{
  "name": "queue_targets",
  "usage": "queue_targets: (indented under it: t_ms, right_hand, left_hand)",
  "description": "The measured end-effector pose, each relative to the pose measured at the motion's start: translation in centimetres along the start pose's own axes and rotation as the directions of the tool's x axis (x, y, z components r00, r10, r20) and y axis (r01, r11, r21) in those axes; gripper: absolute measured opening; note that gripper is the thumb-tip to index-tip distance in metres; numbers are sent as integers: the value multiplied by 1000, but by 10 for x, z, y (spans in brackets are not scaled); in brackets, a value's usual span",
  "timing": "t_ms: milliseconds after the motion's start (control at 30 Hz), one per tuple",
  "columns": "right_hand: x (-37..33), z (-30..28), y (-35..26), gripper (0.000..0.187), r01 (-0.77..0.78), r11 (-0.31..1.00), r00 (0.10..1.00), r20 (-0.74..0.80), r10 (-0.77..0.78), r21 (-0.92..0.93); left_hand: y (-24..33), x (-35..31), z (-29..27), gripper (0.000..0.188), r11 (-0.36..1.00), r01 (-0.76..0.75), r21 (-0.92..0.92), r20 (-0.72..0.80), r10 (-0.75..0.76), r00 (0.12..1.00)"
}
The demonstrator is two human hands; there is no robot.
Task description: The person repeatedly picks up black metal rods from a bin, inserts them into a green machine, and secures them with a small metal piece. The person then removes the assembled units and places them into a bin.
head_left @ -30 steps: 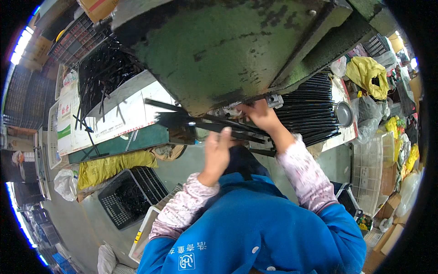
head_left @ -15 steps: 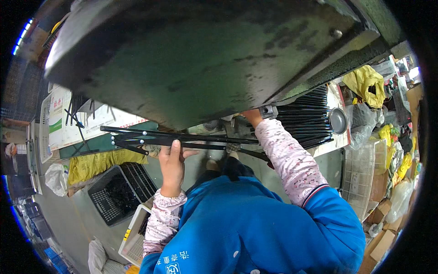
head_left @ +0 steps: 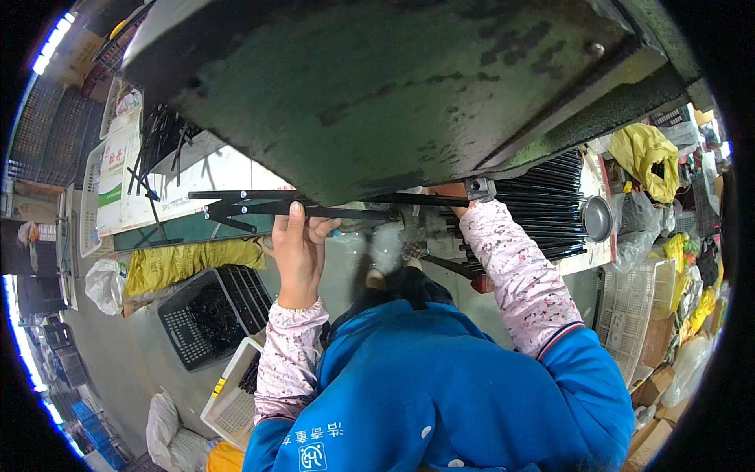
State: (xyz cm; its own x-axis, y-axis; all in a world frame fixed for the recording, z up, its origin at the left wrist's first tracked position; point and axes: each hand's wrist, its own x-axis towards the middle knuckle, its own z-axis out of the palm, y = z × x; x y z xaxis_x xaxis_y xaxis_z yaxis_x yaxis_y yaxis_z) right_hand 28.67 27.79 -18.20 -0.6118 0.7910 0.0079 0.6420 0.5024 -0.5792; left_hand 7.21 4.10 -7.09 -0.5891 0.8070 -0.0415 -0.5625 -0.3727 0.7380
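Observation:
My left hand [head_left: 299,256] is closed on a linkage of black tubes [head_left: 346,212], its thumb pressed on the near tube. Silvery rivet heads show where the tubes cross at the left end, and shorter pieces fold out there. The tubes run right, partly beneath the big green machine body [head_left: 393,94]. At the far end of the upper tube is my right hand [head_left: 451,191], beside a small metal block [head_left: 480,189]; its fingers are hidden behind the machine, so its hold cannot be made out.
Many loose black tubes [head_left: 543,208] lie right of my right hand, with a round metal dish [head_left: 598,219] next to them. Left stand a table with more black frame parts [head_left: 144,185] and a black crate [head_left: 189,322] on the floor. A white basket [head_left: 232,401] sits near my left forearm.
The linkage has risen in the picture, closer to the machine's lower edge, with my left hand still on it. My right hand stays by the metal block. The whole view has shifted slightly.

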Motion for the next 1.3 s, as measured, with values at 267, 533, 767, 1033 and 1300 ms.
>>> queue_targets:
  t_ms: [267, 533, 767, 1033, 1300]
  right_hand:
    - [-16, -103, -67, 31, 150, 848, 989, -71, -133, 508]
    - [-61, -94, -139, 30, 525, 581, 690, -89, -719, -622]
    - [-56, -61, -160, 27, 511, 856, 815, -272, -511, -78]
    - [-64, -60, -165, 27, 530, 790, 735, -297, -610, -309]
    - [-69, -63, -157, 27, 509, 835, 764, -336, -551, -211]
  left_hand:
    - [1, 2, -9, 28, 999, -48, 8, 4, 48, 999]
    - [9, -2, 2, 33, 998, -37, 47, -70, 40, 997]
    - [7, -2, -5, 34, 987, 29, 156, -124, -10, 992]
    - [6, -2, -9, 34, 990, 49, 133, -105, -35, 994]
    - [1, -1, -13, 34, 992, 47, 119, -93, -36, 995]
